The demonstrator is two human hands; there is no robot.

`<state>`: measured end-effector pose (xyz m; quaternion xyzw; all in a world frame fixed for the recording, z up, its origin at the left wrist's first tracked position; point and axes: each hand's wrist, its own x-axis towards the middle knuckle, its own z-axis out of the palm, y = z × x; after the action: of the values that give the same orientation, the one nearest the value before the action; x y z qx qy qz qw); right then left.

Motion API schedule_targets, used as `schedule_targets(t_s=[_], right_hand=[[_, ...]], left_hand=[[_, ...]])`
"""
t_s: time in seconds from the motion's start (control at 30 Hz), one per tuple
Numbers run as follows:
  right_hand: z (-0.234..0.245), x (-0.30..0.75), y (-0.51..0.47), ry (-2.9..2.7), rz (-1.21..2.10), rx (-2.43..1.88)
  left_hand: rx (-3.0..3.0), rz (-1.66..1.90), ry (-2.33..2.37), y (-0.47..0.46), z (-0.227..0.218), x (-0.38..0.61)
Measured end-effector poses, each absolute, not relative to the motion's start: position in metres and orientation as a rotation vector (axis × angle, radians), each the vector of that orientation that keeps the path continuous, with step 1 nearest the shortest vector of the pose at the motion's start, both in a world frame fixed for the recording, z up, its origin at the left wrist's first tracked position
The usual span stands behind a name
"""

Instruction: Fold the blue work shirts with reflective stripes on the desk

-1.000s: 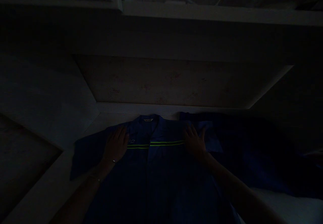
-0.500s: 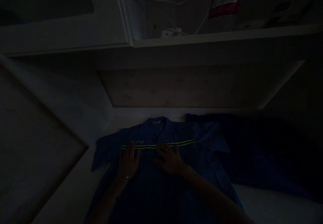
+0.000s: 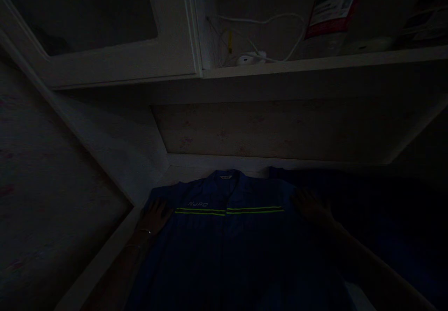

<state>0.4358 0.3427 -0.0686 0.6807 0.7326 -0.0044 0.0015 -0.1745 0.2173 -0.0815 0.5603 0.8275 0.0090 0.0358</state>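
Observation:
A dark blue work shirt (image 3: 231,245) with a yellow-green chest stripe (image 3: 229,210) lies flat, collar towards the wall, on a pale surface in very dim light. My left hand (image 3: 154,217) lies flat and open on the shirt's left sleeve at its outer edge. My right hand (image 3: 311,206) rests flat and open on the shirt's right shoulder, fingers pointing away from me. Neither hand holds anything.
More dark blue cloth (image 3: 378,208) lies to the right of the shirt. A wall panel (image 3: 273,131) stands right behind the collar. Above it a shelf (image 3: 315,61) carries a white cable, a small white object (image 3: 247,59) and a red-and-white package (image 3: 332,7).
Both hands slid outward from the middle of the chest to the shirt's two outer edges. The camera tilted up, showing more of the shelf.

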Motion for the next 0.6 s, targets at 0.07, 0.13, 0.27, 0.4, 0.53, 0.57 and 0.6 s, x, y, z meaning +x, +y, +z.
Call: schedule_targets(t_s=[0.07,0.13,0.27,0.4,0.53,0.57,0.6], right_hand=[[-0.078,0.435,0.34,2.277,0.007,2.111],[-0.079,0.432,0.338,2.238,0.04,2.131],[-0.075,0.429,0.337,2.215,0.085,2.192],[-0.074,0.428,0.336,2.194,0.057,2.235],[-0.072,0.425,0.336,2.133,0.038,2.298],[-0.071,0.425,0.335,2.135,0.03,2.288],[-0.071,0.424,0.335,2.147,0.029,2.269]], left_hand=[[1.71,-0.024,2.547,0.218,-0.084,-0.181],[1.689,-0.085,2.578,0.217,-0.084,-0.185],[1.692,-0.124,2.589,0.211,-0.077,-0.184],[1.606,0.01,2.616,0.206,-0.065,-0.182],[1.468,0.182,2.675,0.198,-0.048,-0.192],[1.438,0.204,2.7,0.196,-0.044,-0.197],[1.421,0.21,2.722,0.194,-0.039,-0.201]])
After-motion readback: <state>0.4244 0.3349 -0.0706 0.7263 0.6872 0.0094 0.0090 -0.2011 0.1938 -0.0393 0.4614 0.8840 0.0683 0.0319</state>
